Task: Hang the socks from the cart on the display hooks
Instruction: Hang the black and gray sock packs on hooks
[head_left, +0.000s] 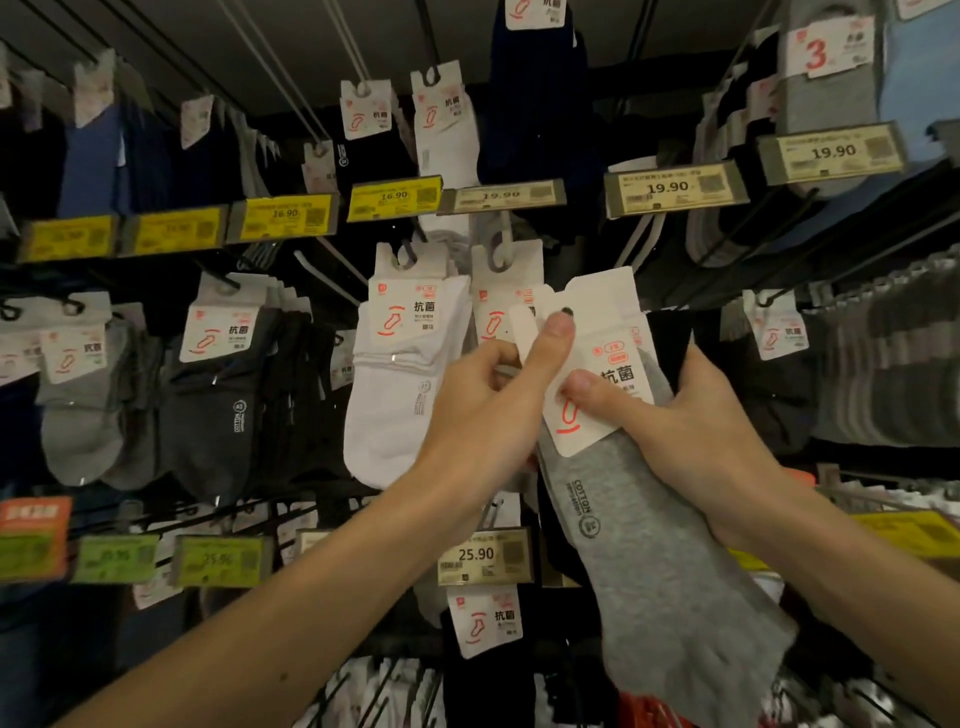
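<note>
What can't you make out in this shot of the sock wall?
- Head view, hook for the grey sock pack: hidden behind its header card and the left hand.
- Right hand: most fingers hidden behind the pack.
- Far-left yellow price tags: digits blurred.
- Cart: outside the frame.

The store light is dim, and the gaps between the racks at 12 and 6 o'clock sink to near black. Surfaces facing the camera catch the light: the white socks at centre, the card on the grey socks, the left hand and the right hand look brightest, with no harsh glare. The middle is fairly sharp, and the 25.90 price tag is readable. Toward 9 and 3 o'clock the picture bows and softens. The yellow price tags near 9 to 10 o'clock smear, their figures barely legible.
</note>
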